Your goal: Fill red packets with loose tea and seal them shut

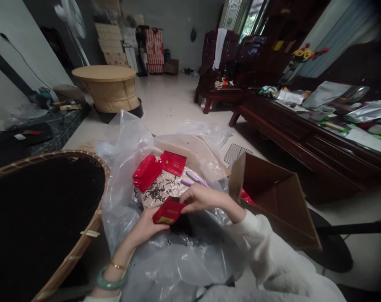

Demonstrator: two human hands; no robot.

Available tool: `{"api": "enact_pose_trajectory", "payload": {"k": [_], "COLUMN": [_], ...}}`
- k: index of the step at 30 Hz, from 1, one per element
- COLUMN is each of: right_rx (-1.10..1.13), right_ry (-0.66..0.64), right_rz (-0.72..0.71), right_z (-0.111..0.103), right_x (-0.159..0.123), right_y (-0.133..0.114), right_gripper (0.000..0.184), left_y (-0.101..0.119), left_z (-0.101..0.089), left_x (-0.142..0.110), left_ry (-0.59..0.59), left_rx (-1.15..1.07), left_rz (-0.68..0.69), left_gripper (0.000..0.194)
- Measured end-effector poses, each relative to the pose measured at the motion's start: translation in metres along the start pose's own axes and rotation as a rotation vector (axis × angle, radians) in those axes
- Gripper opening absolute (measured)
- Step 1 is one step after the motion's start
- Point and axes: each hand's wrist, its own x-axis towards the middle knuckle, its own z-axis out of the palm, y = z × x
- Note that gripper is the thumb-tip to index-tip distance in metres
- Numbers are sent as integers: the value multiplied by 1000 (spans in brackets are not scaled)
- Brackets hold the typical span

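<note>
Left hand (149,227): partly curled, gripping red printed packet (168,211) by lower left side, above clear plastic bag (178,260). Right hand (198,197): fingers pinched at packet's upper right edge. Bag: loose dark leaf-like pieces inside. Woven bamboo tray (106,167): filled with dark material. Open cardboard box (272,205): something red inside.

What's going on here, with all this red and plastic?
Someone is handling a small red packet: the left hand holds it, while the right hand's fingers are at its upper edge. More red packets lie just beyond, near scattered dark bits, with clear plastic all around. A wide woven basket of dark material stands to the left, and an open cardboard box to the right.
</note>
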Motion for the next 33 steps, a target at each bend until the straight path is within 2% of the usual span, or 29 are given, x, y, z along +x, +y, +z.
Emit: {"api": "enact_pose_trajectory", "payload": {"k": [2,5,8,12,15,17,20,23,28,30,33], "right_rx": [40,-101,-256,-286,-380,-430,-367,-198,40,-4,-180], "right_ry": [98,166,199,354,329,265,249,275,579,559,387], "right_rz": [-2,-64,-66,-136,-133,-84,-58,-75,-69,-115,-94], "right_z": [-2,2,10,13,12,11,8,2,0,7,20], "right_x": [0,1,2,-1,0,3,6,4,-5,-5,-1], "right_y": [0,-3,-8,-14,-17,-17,-15,-12,-10,-11,-13], "right_gripper": [13,15,23,19,31,27,13,11,18,21,18], "left_y": [-1,-2,-3,-1,1,1,-1,-2,-3,-2,-2], "left_z": [0,1,3,3,3,3,2,0,1,3,4], "left_x": [1,3,4,3,2,1,1,1,3,3,1], "left_ry": [44,68,71,85,104,119,122,105,125,134,120], "left_rx": [-2,-26,-64,-102,-76,-51,-34,-36,-59,-66,-51], "left_rz": [0,9,24,23,34,40,27,22,37,41,39], "left_gripper": [39,45,48,47,45,46,46,45,42,44,44]}}
